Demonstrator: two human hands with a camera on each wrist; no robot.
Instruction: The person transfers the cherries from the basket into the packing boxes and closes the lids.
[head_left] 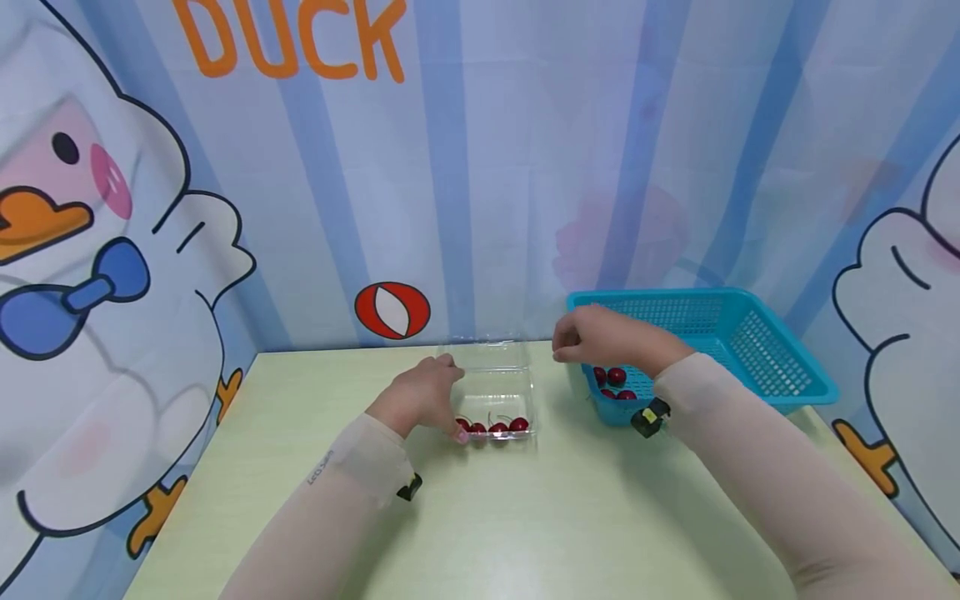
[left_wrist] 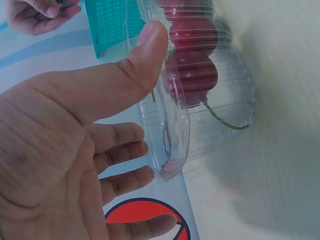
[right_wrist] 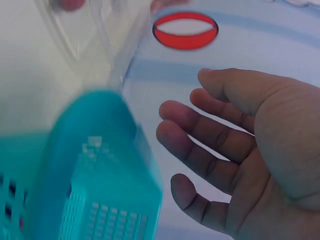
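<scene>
At the left side of a clear plastic clamshell box (head_left: 495, 387), my left hand (head_left: 422, 396) rests with its thumb at the front corner. The left wrist view shows the thumb over the box's rim and the other fingers spread apart, loosely bent, their tips near its edge. Several dark red cherries (left_wrist: 192, 75) with green stems lie along the front of the box. My right hand (head_left: 607, 337) hangs over the left end of a turquoise basket (head_left: 780, 350). Its fingers are loosely curved with nothing between them in the right wrist view. More cherries (head_left: 617, 377) sit inside the basket's left end.
The box's clear lid (head_left: 487, 354) stands open at the back, near the curtain (head_left: 495, 167) with its duck print. A pale yellow table (head_left: 480, 517) carries the box and the basket, which stand side by side with a narrow gap.
</scene>
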